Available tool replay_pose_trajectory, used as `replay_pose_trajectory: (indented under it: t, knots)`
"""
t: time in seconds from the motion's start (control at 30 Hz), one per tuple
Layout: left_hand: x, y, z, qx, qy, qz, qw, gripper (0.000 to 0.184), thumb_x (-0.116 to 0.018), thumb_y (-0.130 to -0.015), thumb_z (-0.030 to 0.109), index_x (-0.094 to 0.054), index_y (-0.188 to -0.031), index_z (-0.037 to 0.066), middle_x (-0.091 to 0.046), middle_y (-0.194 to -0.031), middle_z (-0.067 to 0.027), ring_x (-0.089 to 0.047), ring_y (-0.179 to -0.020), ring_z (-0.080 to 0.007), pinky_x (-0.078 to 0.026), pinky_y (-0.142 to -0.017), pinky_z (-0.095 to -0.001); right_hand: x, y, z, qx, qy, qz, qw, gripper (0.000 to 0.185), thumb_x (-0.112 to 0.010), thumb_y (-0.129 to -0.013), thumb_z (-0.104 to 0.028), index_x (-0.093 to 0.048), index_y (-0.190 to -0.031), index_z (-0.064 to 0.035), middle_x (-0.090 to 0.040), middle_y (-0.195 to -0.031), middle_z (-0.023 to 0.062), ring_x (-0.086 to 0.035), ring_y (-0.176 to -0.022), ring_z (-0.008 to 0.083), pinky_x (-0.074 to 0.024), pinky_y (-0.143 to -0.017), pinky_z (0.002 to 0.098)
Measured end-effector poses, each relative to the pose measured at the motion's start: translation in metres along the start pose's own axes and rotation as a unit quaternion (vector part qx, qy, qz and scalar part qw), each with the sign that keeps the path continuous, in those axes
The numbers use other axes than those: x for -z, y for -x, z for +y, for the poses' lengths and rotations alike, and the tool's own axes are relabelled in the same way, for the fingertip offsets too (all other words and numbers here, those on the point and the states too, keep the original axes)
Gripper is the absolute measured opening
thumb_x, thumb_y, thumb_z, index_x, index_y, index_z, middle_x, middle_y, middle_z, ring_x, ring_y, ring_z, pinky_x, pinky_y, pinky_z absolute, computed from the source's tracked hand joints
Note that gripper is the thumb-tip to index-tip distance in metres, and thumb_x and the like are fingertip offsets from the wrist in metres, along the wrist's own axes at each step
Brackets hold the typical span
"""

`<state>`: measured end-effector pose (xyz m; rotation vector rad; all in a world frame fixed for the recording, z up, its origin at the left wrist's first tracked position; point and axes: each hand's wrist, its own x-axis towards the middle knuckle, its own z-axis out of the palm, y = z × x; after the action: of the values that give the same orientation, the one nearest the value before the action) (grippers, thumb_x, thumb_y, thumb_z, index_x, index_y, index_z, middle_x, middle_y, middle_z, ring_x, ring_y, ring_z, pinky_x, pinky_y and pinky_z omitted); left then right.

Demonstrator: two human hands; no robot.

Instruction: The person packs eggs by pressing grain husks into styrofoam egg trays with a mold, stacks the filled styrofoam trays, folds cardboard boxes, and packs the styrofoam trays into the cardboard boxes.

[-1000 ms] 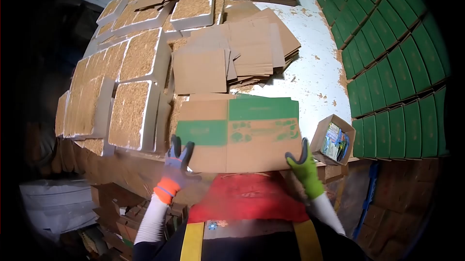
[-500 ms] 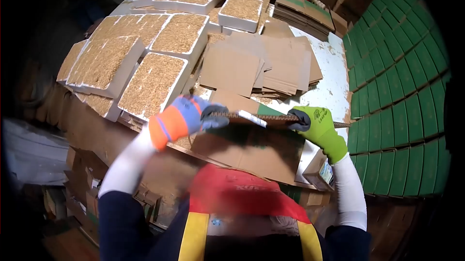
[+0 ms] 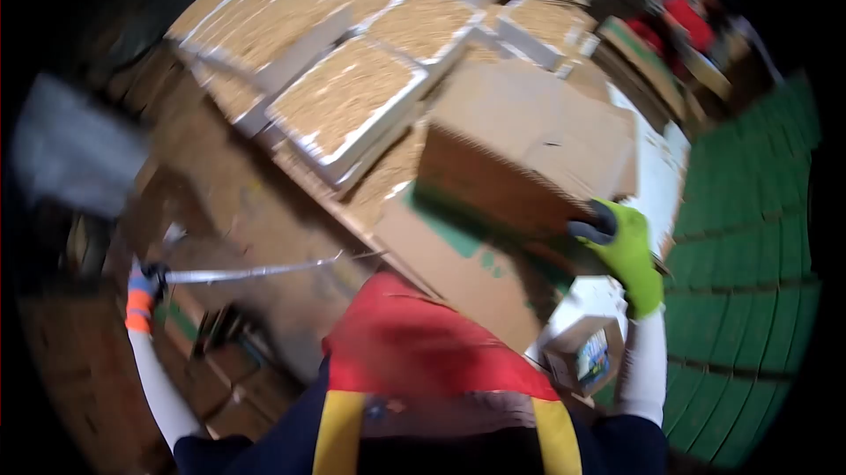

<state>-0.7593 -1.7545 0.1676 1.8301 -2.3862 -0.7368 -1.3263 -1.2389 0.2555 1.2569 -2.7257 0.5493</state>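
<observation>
My left hand (image 3: pixel 145 285), in an orange and blue glove, is far out at the left, closed on one end of a long, thin, shiny pale strip (image 3: pixel 251 272). The strip stretches sideways towards the table edge; whether it is tape or strapping I cannot tell. At the right, my right hand (image 3: pixel 624 250), in a green glove with dark fingertips, grips the corner of folded cardboard (image 3: pixel 493 180) tilted up on its edge. Beneath it lies a flat cardboard sheet (image 3: pixel 458 268) with green print. Motion blurs much of the view.
White trays (image 3: pixel 348 100) filled with tan, grain-like material cover the back left of the table. Green boxes (image 3: pixel 749 211) are stacked along the right. A small open carton (image 3: pixel 583 356) stands near my right forearm. Red items (image 3: pixel 687 21) lie at the back right.
My left hand has left the cardboard and swung far left, drawing out the pale strip. My right hand still holds the cardboard's corner. The view has turned.
</observation>
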Motion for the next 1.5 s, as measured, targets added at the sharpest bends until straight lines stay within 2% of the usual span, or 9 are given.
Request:
replay_pose_trajectory:
  t: [0.33,0.47,0.53,0.73,0.87,1.13,1.33,1.43,1.5]
  knots:
    - [0.247,0.098,-0.107,0.071,-0.027,0.581,0.81,0.02,-0.055,-0.09,0.024,-0.067,-0.096,0.008,-0.061,-0.067,-0.0011,-0.05,-0.055,-0.0092,-0.041,-0.052,-0.0285,0.012,-0.012,-0.045,-0.01,-0.061,-0.133,0.989,0.03,-0.074,-0.071,-0.015,-0.062,-0.09,0.0038,-0.056,-0.064,0.0173,-0.052,-0.051,0.0287,-0.0429,-0.053,0.034]
    - [0.212,0.091,-0.071,0.072,0.002,0.285,0.956,0.024,-0.052,-0.091,0.024,-0.067,-0.103,0.01,-0.059,-0.07,0.002,-0.05,-0.058,-0.0126,-0.041,-0.054,-0.0305,-0.031,0.004,-0.019,0.013,-0.038,-0.047,0.998,0.036,-0.074,-0.072,-0.019,-0.063,-0.099,0.0027,-0.062,-0.068,0.0175,-0.059,-0.057,0.0303,-0.0464,-0.057,0.0344]
    - [0.132,0.077,0.018,0.148,-0.388,-0.169,0.894,0.049,-0.068,-0.072,0.034,-0.062,-0.112,0.007,-0.064,-0.106,-0.012,-0.062,-0.096,-0.0264,-0.049,-0.08,-0.0342,-0.022,0.0,-0.018,-0.006,-0.063,-0.075,0.995,0.045,-0.074,-0.072,-0.026,-0.062,-0.105,0.0022,-0.063,-0.076,0.0218,-0.063,-0.066,0.0339,-0.0479,-0.062,0.0405]
    - [-0.024,0.053,0.245,-0.384,-0.184,0.152,0.892,0.053,-0.075,-0.067,0.02,-0.058,-0.117,0.011,-0.058,-0.116,-0.0128,-0.054,-0.106,-0.0314,-0.042,-0.094,-0.0382,0.003,-0.008,-0.02,0.002,-0.08,-0.161,0.984,0.064,-0.068,-0.077,-0.04,-0.049,-0.126,-0.0046,-0.057,-0.118,0.0187,-0.056,-0.107,0.0315,-0.0438,-0.09,0.0354]
    - [-0.098,0.137,0.436,-0.699,0.005,0.122,0.705,0.053,-0.07,-0.076,0.033,-0.055,-0.122,0.012,-0.052,-0.126,-0.0123,-0.046,-0.118,-0.033,-0.035,-0.1,-0.0441,0.007,-0.005,-0.021,-0.005,-0.154,-0.199,0.968,0.06,-0.058,-0.084,-0.047,-0.048,-0.127,-0.0062,-0.056,-0.121,0.0173,-0.053,-0.112,0.0342,-0.0409,-0.093,0.0378]
    - [-0.176,0.18,0.445,-0.774,0.005,0.011,0.633,0.066,-0.067,-0.075,0.038,-0.047,-0.13,0.008,-0.037,-0.141,-0.0136,-0.031,-0.131,-0.0381,-0.024,-0.105,-0.0522,0.011,-0.02,-0.002,-0.09,-0.103,-0.331,0.934,0.059,-0.056,-0.086,-0.044,-0.046,-0.131,-0.0079,-0.055,-0.123,0.0179,-0.052,-0.113,0.0327,-0.0414,-0.095,0.0357]
    - [-0.149,0.224,0.459,-0.784,0.079,-0.062,0.613,0.022,-0.068,-0.072,0.031,-0.06,-0.085,0.015,-0.059,-0.081,-0.0039,-0.057,-0.081,-0.021,-0.042,-0.078,-0.0328,-0.016,-0.054,-0.023,0.093,0.04,0.009,0.995,0.033,-0.063,-0.08,-0.036,-0.06,-0.096,-0.0081,-0.064,-0.082,0.0136,-0.061,-0.075,0.0343,-0.0473,-0.065,0.0433]
    - [-0.154,0.224,0.45,-0.916,0.032,-0.041,0.397,0.048,-0.062,-0.08,0.031,-0.055,-0.122,0.009,-0.062,-0.11,-0.0124,-0.056,-0.108,-0.0266,-0.042,-0.093,-0.0394,-0.067,-0.066,-0.038,0.082,0.01,-0.015,0.996,0.03,-0.059,-0.081,-0.037,-0.058,-0.093,-0.01,-0.063,-0.083,0.0155,-0.061,-0.078,0.0348,-0.0472,-0.068,0.0454]
    - [-0.122,0.14,0.454,-0.766,0.177,-0.502,0.36,0.053,-0.053,-0.089,0.021,-0.038,-0.135,0.001,-0.054,-0.124,-0.0202,-0.048,-0.121,-0.0289,-0.038,-0.102,-0.0429,-0.052,-0.072,-0.053,0.071,0.016,-0.067,0.995,0.029,-0.059,-0.081,-0.037,-0.058,-0.093,-0.0098,-0.063,-0.083,0.0155,-0.061,-0.081,0.034,-0.0468,-0.07,0.0455]
